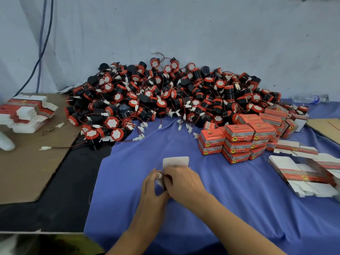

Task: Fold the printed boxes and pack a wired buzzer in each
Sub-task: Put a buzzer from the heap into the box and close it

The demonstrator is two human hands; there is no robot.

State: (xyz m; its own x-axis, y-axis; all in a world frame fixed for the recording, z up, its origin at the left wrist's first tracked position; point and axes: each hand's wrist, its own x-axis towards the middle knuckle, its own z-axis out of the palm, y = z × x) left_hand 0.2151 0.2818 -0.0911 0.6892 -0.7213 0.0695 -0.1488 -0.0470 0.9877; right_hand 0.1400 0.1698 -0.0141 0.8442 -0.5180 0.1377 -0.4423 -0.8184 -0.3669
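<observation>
**Both hands on one box, mid-desk**

Left hand [152, 187] and right hand [183, 183] meet over the blue cloth [239, 208] on the desk [60, 208]. The fingers of both are curled round one box [175, 161]. The hands cover most of it; only a white flap sticks out past the fingertips. A white connector [159, 175] shows in the gap between the hands, at the left thumb. Can't tell if a buzzer body is inside.

Right of the right hand: flat blanks [301, 173], white card with red print, fanned loose on the cloth. Left of the left hand: bare dark desk, then a cardboard sheet [27, 162] with one loose lead [60, 147] on it.

Beyond the right hand, further right: closed boxes [237, 142], red, stacked about three high, with more behind.

Beyond both hands: buzzer pile [165, 96]. Black bodies, red caps, thin leads with white plugs trailing toward the hands.

Far beyond the left hand: blank stack [27, 113] on the cardboard.

Far beyond the right hand: bottle [311, 98] on its side by the wall [184, 24]. Two cables [43, 43] hang down the wall, far left.
</observation>
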